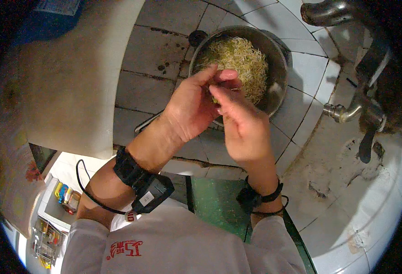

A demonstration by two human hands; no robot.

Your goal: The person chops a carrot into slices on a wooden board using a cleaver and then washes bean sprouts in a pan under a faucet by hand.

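Both hands meet over the near left part of a round metal pan (pixel 282 73) that holds a heap of pale bean sprouts (pixel 242 56). My left hand (pixel 194 102) is cupped with its palm turned right and its fingers curled upward. A few small green bits (pixel 215 100) show in the gap between its palm and the other hand. My right hand (pixel 245 125) reaches over that palm, thumb and fingers bent toward the bits. Its fingertips are partly hidden, so I cannot tell whether they pinch anything. A metal handle (pixel 147 123) sticks out beneath my left wrist.
The pan stands on a tiled surface (pixel 146 87) with dark grime. A metal faucet (pixel 344 113) projects from the right, with a thick curved pipe (pixel 327 13) above it. A large pale panel (pixel 74 92) fills the left. Wrist devices (pixel 146 188) with cables sit on both arms.
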